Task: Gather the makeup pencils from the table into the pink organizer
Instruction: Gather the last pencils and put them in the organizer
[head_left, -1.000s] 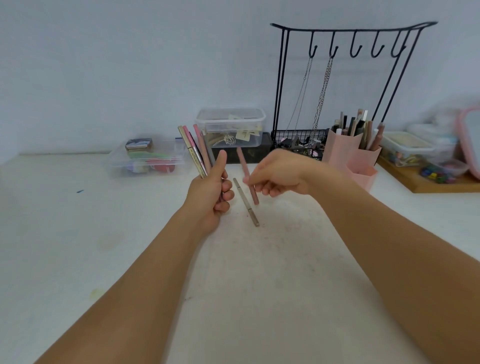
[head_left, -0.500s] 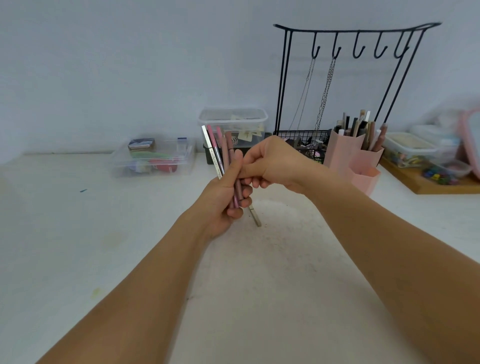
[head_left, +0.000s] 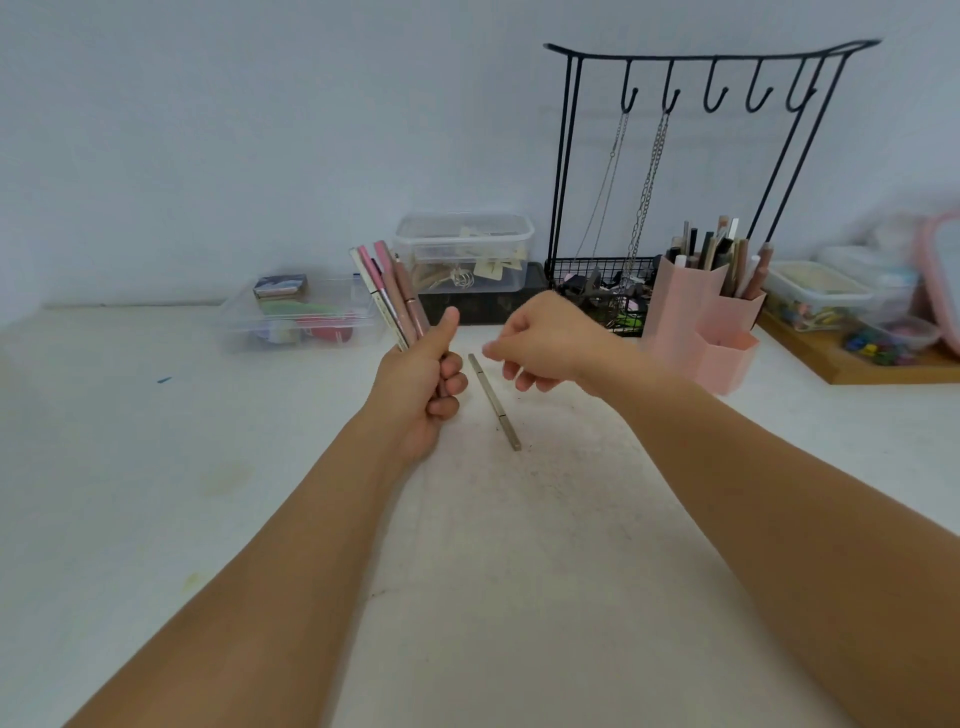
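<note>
My left hand (head_left: 426, 389) grips a bundle of several pink and silver makeup pencils (head_left: 390, 293), which stick up and lean left above my thumb. One grey-gold pencil (head_left: 494, 401) lies on the white table (head_left: 156, 467) just right of that hand. My right hand (head_left: 545, 340) hovers above the far end of this pencil with fingers loosely curled and nothing in them. The pink organizer (head_left: 696, 322) stands at the right, with several pencils and brushes upright in its taller cups.
A black jewellery stand (head_left: 711, 78) with hooks and hanging chains rises behind the organizer, above a wire basket (head_left: 597, 291). Clear plastic boxes (head_left: 462, 249) sit at the back centre and left. A wooden tray (head_left: 852, 364) with containers lies at the right.
My right hand passed a pink pencil into the left hand's bundle, then let go and drew back to the right. The left hand moved slightly left with the bundle.
</note>
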